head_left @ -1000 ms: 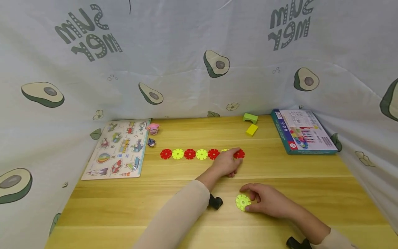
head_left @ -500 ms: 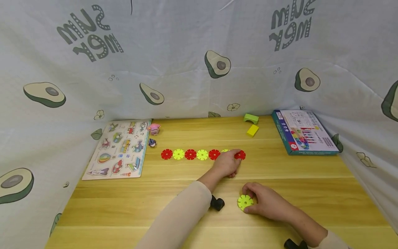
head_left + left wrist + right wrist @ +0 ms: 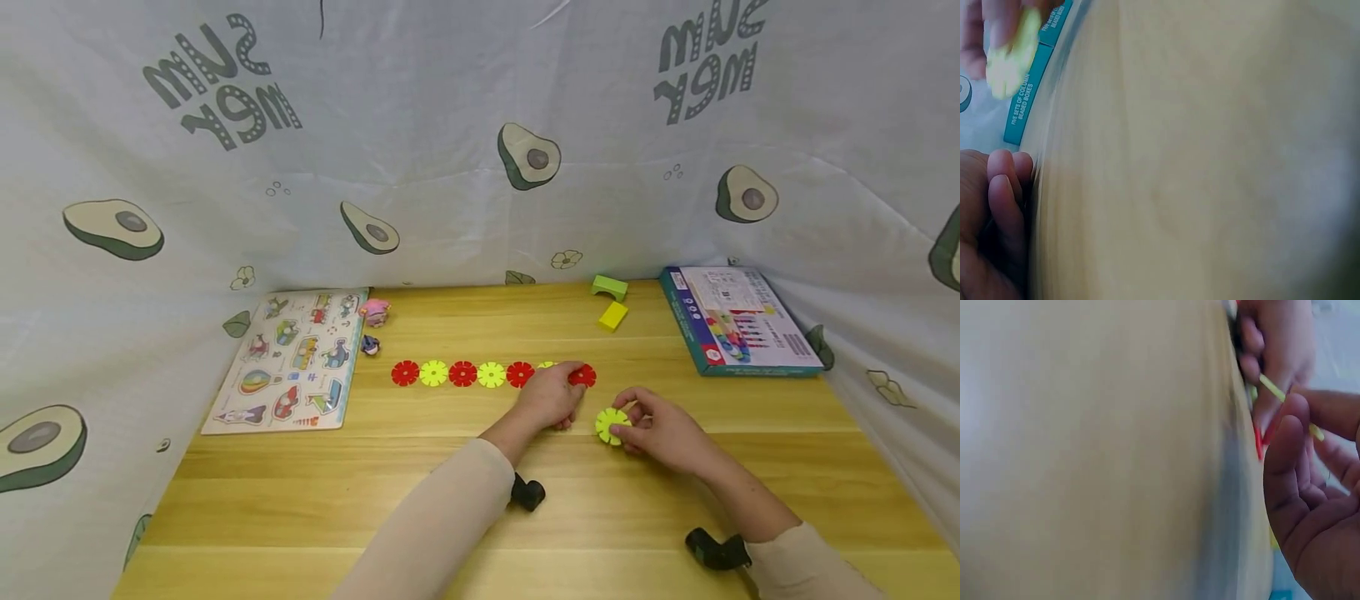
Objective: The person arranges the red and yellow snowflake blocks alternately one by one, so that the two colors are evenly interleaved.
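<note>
Thin notched interlocking discs, red and yellow by turns, form a row across the table; one is a red interlocking disc (image 3: 462,374). My left hand (image 3: 546,397) reaches over its right part, index finger and thumb at the last red interlocking disc (image 3: 587,375), and partly hides a yellow one. In the right wrist view that red disc's edge (image 3: 1259,445) shows at the left fingertips. Just to the right and nearer, my right hand (image 3: 663,429) pinches a yellow interlocking disc (image 3: 611,426) between thumb and fingers, its face tilted towards the head camera.
A picture puzzle board (image 3: 288,362) lies on the left, with a pink figure (image 3: 375,312) and a small dark figure (image 3: 371,344) beside it. At the back are a green arch block (image 3: 610,287) and a yellow block (image 3: 613,316). A flat box (image 3: 738,321) lies back right.
My right hand has taken hold of the yellow interlocking disc and carried it forward and slightly right, closer to the row's right end. My left hand has stayed at the last red disc.
</note>
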Action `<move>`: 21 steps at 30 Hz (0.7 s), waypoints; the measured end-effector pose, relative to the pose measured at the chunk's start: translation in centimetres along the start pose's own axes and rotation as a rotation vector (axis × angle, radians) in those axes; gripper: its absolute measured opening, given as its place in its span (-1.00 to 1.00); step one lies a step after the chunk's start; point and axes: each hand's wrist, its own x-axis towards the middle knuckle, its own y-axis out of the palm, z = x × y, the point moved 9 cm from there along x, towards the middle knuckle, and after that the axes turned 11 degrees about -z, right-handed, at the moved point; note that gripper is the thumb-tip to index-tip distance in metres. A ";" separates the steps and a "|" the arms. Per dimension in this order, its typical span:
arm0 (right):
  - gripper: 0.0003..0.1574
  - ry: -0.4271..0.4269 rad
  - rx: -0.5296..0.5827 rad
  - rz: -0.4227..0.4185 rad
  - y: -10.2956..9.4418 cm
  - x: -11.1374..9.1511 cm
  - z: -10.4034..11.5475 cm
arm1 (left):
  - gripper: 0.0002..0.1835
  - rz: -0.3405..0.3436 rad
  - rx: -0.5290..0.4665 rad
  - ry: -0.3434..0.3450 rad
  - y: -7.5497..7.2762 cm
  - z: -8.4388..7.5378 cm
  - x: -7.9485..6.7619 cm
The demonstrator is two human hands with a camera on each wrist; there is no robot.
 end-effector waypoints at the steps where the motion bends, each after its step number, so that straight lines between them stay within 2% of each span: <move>1: -0.47 0.022 -0.004 -0.029 -0.6 0.7 -0.3 | -0.54 -0.001 -0.003 -0.005 0.0 0.0 0.0; 4: -0.45 0.080 -0.012 -0.097 -2.0 2.5 -0.9 | -0.55 -0.015 -0.003 -0.007 0.0 -0.1 -0.1; 8: -0.46 0.131 -0.037 -0.155 -2.8 4.4 -1.3 | -0.56 -0.031 -0.001 -0.009 -0.1 -0.1 -0.2; 15: -0.45 0.131 -0.230 -0.143 -2.7 5.9 -1.8 | -0.55 -0.023 -0.003 -0.005 0.3 -0.2 -0.5; 21: -0.43 0.140 -0.260 -0.134 -2.4 6.2 -2.2 | -0.55 -0.020 0.006 -0.001 0.3 -0.2 -0.7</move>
